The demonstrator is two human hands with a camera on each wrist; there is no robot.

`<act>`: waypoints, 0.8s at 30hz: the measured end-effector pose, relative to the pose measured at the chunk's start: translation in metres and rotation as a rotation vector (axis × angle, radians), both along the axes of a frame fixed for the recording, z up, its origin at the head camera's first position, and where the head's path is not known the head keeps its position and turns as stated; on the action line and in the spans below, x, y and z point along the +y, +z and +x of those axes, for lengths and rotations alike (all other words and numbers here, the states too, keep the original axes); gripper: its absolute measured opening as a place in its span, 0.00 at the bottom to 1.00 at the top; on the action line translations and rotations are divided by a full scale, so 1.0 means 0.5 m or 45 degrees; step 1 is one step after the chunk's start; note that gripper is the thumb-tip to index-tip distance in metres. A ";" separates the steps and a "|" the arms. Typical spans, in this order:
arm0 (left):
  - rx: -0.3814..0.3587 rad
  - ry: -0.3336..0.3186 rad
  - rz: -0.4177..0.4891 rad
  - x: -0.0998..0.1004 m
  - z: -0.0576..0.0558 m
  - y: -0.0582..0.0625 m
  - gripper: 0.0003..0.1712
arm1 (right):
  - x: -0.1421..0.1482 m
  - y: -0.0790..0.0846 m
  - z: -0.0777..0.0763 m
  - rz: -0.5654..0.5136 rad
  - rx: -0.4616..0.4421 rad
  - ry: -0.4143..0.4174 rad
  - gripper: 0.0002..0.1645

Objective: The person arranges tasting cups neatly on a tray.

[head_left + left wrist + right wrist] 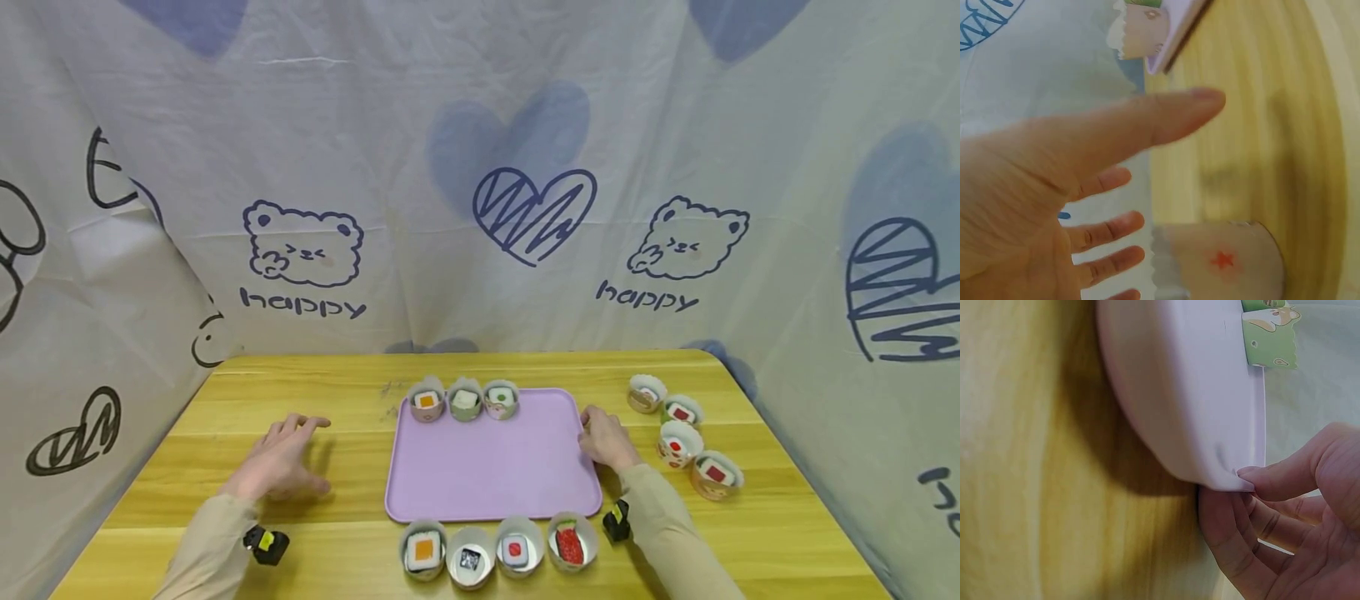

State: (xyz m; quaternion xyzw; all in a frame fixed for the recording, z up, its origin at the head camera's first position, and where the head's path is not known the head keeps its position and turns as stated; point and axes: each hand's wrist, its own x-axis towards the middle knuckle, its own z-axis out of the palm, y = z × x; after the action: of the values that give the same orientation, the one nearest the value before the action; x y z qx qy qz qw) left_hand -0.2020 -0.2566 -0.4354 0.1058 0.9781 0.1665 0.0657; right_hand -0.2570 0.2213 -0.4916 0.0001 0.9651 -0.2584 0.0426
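Note:
My right hand (609, 439) pinches the right edge of the lilac tray (525, 475). In the right wrist view, the thumb (1266, 481) lies on top of the rim and bent fingers sit underneath. My left hand (277, 460) hovers over the table left of the tray, fingers apart, holding nothing. Three paper cups (465, 410) with small sushi-like pieces stand along the tray's back left edge. In the left wrist view, a pale paper cup (1229, 262) with a red star shows near the left hand's fingers; the head view does not show it.
A row of several paper cups (471, 575) with small pieces stands in front of the tray. More filled cups (712, 479) stand at the table's right side. The wooden table (352, 550) ends at a hanging printed cloth (420, 292) behind and at both sides.

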 end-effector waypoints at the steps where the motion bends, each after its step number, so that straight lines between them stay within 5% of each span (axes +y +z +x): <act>1: -0.003 -0.007 -0.003 -0.003 0.001 -0.002 0.57 | 0.000 0.000 0.000 -0.001 -0.001 -0.001 0.13; 11: 0.015 -0.059 -0.026 -0.032 -0.004 -0.022 0.58 | 0.000 0.002 0.000 0.012 -0.007 0.000 0.13; 24: -0.080 -0.021 0.015 -0.054 -0.008 -0.032 0.57 | 0.000 0.003 0.001 0.011 -0.006 -0.004 0.13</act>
State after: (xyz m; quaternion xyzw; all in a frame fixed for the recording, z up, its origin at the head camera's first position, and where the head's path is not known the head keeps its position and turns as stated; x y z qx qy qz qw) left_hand -0.2059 -0.2836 -0.4514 0.1091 0.9737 0.1750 0.0973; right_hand -0.2564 0.2213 -0.4902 0.0026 0.9661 -0.2543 0.0445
